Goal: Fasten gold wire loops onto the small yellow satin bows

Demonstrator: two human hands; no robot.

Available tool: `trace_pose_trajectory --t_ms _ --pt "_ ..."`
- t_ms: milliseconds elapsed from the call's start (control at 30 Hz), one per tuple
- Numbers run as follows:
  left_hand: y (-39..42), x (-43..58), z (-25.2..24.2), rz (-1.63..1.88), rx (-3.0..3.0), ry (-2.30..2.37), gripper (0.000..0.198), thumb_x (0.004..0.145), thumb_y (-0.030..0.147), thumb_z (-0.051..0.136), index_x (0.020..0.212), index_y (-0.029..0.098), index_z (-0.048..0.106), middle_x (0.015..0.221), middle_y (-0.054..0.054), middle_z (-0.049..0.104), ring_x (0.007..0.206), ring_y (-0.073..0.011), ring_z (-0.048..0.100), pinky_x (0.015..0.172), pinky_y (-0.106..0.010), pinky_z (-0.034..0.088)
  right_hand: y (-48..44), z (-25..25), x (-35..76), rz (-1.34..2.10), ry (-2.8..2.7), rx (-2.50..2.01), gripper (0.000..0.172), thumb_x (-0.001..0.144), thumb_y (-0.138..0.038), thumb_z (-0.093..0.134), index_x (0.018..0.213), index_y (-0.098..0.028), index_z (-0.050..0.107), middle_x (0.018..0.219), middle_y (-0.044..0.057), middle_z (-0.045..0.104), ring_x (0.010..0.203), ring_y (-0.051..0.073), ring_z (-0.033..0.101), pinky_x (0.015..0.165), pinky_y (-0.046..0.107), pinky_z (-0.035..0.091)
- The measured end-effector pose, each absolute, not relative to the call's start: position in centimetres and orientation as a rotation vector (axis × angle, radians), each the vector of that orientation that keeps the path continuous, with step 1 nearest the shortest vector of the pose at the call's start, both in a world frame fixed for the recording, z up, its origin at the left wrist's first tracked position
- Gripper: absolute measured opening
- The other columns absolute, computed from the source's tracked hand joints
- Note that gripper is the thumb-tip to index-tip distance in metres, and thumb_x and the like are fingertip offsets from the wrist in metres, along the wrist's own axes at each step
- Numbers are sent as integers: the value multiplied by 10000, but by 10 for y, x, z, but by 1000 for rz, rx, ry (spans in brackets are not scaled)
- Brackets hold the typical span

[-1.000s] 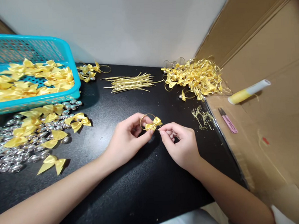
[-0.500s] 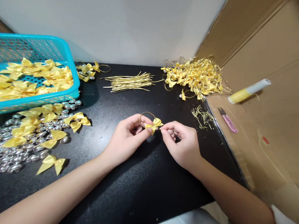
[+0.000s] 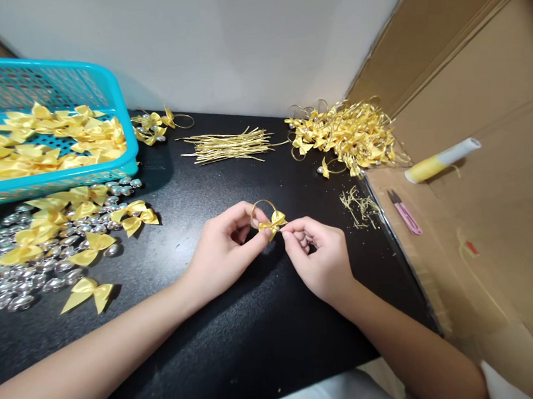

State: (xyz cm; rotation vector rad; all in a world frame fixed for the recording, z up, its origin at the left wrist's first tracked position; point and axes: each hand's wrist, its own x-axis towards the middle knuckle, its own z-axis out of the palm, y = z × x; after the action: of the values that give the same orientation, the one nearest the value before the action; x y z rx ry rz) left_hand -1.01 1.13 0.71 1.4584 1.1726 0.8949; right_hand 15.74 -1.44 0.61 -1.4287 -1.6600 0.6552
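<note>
Over the middle of the black table (image 3: 238, 344), my left hand (image 3: 222, 249) pinches a small yellow ribbon bow (image 3: 272, 223) with a gold wire loop (image 3: 261, 207) standing up behind it. My right hand (image 3: 318, 259) meets it from the right, thumb and forefinger pinched on the bow's right end or the wire there. Both hands have their fingers closed.
A blue basket (image 3: 68, 174) of yellow bows sits at the far left, with loose bows and silver beads (image 3: 38, 277) in front of it. Gold wire pieces (image 3: 230, 146) lie at the back middle, finished looped bows (image 3: 343, 136) at back right. Cardboard (image 3: 473, 212) with pink snips (image 3: 405, 213) and a tube (image 3: 441, 160) lies right.
The hands and bow have barely shifted, drifting slightly left; the bow has turned a little between the fingers.
</note>
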Motion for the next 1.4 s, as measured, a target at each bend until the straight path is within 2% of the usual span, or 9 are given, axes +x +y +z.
trace_pose_trajectory --t_ms 67,233,533,833,1100,1400 --pt "10 -11 6 918 1503 1167 155 831 295 661 815 186 553 675 32 567 556 -83 449 529 -210 343 -15 6 156 667 -1653 -1440 102 818 -154 557 736 -169 616 550 -43 529 461 60 456 460 181 398" --pt "8 -10 5 942 1507 1170 164 826 286 666 793 182 543 701 21 603 603 -98 520 568 -216 391 -17 3 152 719 -1616 -1438 112 850 -172 528 751 -170 582 528 -59 476 444 56 436 451 180 364" --pt "10 -7 9 960 1410 1131 174 779 250 700 702 169 566 693 1 665 637 -115 591 603 -222 443 -19 -5 151 879 -1532 -1433 125 890 -229 517 784 -177 560 602 -14 588 517 91 541 516 204 433" --pt "9 -10 6 920 1490 1201 147 772 273 709 710 164 632 711 -18 705 652 -137 603 616 -243 448 -19 -4 150 916 -1490 -1428 120 883 -242 534 788 -177 569 600 -15 592 521 95 555 520 208 444" --pt "11 -10 5 913 1460 1203 175 783 315 723 761 165 636 739 -6 675 693 -135 587 651 -246 441 -20 -7 150 1010 -1425 -1397 126 900 -262 525 811 -179 555 580 -43 527 492 78 482 495 207 389" --pt "14 -7 12 960 1349 1164 158 766 246 722 710 161 602 643 43 598 542 -67 453 516 -194 350 -20 -7 149 1069 -1382 -1392 137 903 -271 516 808 -177 546 582 -48 514 477 69 448 469 206 349"
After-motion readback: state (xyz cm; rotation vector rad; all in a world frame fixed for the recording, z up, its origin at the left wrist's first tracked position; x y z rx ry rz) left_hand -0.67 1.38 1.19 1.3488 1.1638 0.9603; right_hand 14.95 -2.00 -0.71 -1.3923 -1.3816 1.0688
